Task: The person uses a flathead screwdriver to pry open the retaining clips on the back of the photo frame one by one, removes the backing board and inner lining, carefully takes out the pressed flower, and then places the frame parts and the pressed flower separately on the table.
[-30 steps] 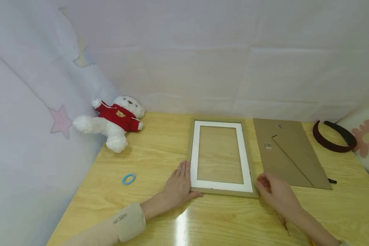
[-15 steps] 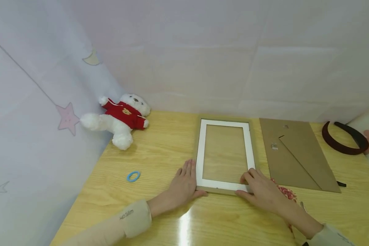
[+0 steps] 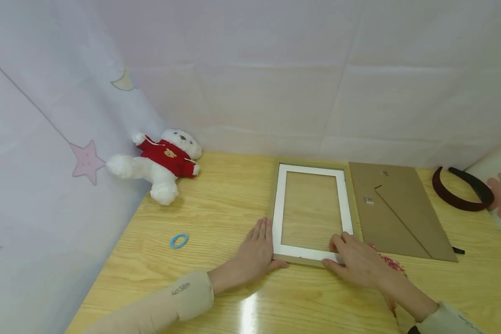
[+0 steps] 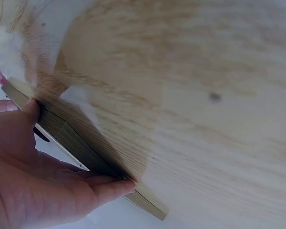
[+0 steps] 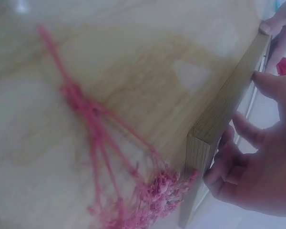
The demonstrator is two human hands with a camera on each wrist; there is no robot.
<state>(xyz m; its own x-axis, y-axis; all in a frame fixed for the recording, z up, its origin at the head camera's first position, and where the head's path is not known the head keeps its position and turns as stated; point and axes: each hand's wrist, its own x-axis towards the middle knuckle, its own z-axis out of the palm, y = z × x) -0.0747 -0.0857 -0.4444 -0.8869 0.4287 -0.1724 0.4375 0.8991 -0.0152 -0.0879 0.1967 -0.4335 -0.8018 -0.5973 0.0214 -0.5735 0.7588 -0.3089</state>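
Note:
A picture frame (image 3: 300,261) with a light wooden rim and a white mat (image 3: 278,208) lies flat on the table. My left hand (image 3: 254,255) rests its straight fingers along the frame's left side, its thumb at the near edge. At the near right corner, my right hand (image 3: 356,260) grips the rim, with curled fingers over the inside and the thumb on the near edge. The right wrist view shows those bent fingers (image 5: 224,179) at the corner. Beside it lies a sprig of small pink flowers (image 5: 157,191), partly hidden by my right forearm in the head view.
Right of the frame lies a brown backing board (image 3: 401,218) with a stand leg cut in it. A dark red headband (image 3: 459,202) is at the far right. On the left are a blue ring (image 3: 178,240) and a white teddy bear (image 3: 164,160) in a red hoodie.
My right hand has come from beside the frame onto its near right corner. The frame has slid a little right, nearer the backing board, and my left hand has moved with it.

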